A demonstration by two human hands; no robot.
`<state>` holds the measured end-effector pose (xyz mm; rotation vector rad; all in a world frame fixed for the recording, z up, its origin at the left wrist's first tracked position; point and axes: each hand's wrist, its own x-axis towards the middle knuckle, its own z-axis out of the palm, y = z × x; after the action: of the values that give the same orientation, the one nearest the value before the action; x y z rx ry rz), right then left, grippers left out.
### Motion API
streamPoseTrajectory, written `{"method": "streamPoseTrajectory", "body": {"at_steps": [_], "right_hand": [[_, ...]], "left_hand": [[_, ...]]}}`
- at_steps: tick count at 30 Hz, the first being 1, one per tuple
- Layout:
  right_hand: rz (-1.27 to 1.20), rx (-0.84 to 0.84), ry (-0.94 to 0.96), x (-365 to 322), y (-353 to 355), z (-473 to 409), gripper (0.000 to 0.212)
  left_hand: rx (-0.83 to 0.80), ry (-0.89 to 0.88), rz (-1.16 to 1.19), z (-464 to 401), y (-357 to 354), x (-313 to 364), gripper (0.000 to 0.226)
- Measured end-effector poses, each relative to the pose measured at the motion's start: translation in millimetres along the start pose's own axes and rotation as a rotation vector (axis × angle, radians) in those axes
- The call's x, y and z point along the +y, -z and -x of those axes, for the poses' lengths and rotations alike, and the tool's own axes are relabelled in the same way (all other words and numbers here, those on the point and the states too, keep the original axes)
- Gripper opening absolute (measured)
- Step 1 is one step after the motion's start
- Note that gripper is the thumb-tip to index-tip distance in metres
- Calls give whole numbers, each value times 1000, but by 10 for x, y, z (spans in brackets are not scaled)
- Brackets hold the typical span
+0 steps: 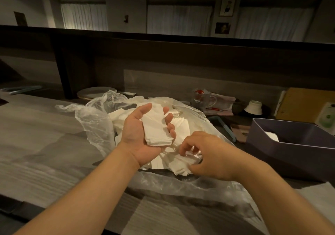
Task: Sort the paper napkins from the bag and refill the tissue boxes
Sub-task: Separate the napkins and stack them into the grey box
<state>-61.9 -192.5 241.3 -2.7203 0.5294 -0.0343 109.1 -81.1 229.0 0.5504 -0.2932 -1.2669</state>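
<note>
Both forearms bare, reaching forward. Left hand (143, 135) palm up, fingers curled round a folded napkin stack (156, 126). Right hand (204, 155) palm down, lower, fingers curled, fingertips (183, 148) picking at loose napkins (174, 162).

Dim room. Clear plastic bag (101, 118) lay open on the grey surface (36, 144), loose white napkins (181, 124) heaped inside it. Left hand (145, 131) was palm up above the bag, fingers curled round a folded napkin stack (156, 126). Right hand (204, 153), just right of the stack, reached into the heap with fingers bent, pinching napkins. Right of the bag stood a purple tissue box (293, 149), white paper showing inside. Behind the bag: white plate (94, 92), glass mug (204, 98).
</note>
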Motion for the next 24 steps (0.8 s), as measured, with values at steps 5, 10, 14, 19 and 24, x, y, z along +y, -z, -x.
{"method": "streamPoseTrajectory", "body": {"at_steps": [5, 10, 14, 19, 24], "right_hand": [[18, -45, -10, -12, 0, 10, 36], [56, -8, 1, -6, -13, 2, 27], [5, -5, -15, 5, 9, -3, 24], [17, -12, -29, 12, 29, 5, 27], [29, -31, -32, 0, 41, 7, 33]], "left_hand": [[14, -9, -16, -6, -9, 4, 64], [26, -12, -22, 1, -17, -4, 62], [42, -10, -29, 7, -30, -12, 59], [49, -15, -42, 15, -38, -11, 58], [50, -18, -49, 13, -42, -11, 57]]}}
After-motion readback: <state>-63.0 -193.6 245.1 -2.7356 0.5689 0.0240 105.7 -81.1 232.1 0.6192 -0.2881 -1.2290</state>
